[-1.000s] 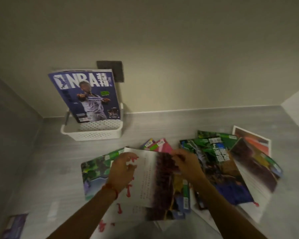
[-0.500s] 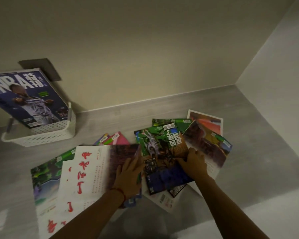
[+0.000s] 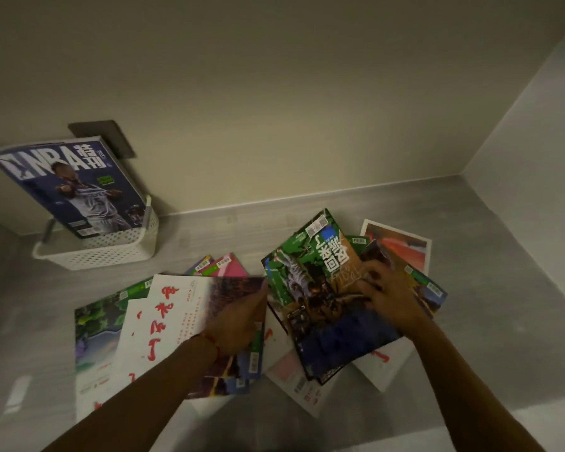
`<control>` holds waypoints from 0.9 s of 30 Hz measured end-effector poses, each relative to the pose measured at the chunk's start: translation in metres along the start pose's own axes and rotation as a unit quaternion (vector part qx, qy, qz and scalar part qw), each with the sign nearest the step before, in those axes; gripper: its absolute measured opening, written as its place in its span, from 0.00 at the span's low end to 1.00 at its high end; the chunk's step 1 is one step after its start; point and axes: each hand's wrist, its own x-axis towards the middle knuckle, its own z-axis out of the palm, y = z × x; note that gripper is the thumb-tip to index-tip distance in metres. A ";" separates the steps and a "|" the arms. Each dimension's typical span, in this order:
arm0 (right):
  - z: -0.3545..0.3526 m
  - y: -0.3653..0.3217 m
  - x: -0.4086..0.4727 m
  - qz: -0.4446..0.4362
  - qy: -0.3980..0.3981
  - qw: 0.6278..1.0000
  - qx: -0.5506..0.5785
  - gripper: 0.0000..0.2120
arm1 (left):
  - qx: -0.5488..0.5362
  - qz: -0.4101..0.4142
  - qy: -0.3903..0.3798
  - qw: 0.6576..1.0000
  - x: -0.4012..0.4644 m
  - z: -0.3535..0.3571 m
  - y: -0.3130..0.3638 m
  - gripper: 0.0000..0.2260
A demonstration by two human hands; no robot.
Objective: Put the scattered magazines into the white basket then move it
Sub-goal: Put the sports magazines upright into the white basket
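The white basket [image 3: 98, 252] stands at the back left against the wall, with a blue NBA magazine [image 3: 69, 187] leaning upright in it. Several magazines lie fanned out on the grey surface. My right hand [image 3: 388, 291] grips the right edge of a green and blue magazine [image 3: 310, 295], whose far end is tilted up off the pile. My left hand [image 3: 242, 321] rests with fingers together on a white magazine with red characters [image 3: 167, 318], at its right edge. Whether that hand grips it cannot be seen.
A pink magazine [image 3: 229, 267] pokes out behind the white one, a green one [image 3: 95, 327] lies at the left, and an orange-red one [image 3: 402, 243] at the far right. A dark wall plate [image 3: 111, 138] sits behind the basket. Walls close the back and right.
My right hand has lifted the far end of the green and blue magazine up off the pile. My left hand stays on the white magazine. The view has shifted slightly.
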 end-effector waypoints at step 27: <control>0.134 -0.151 0.037 0.002 -0.056 0.984 0.169 0.11 | -0.438 -0.051 0.246 0.863 -0.069 -0.144 -0.052 0.05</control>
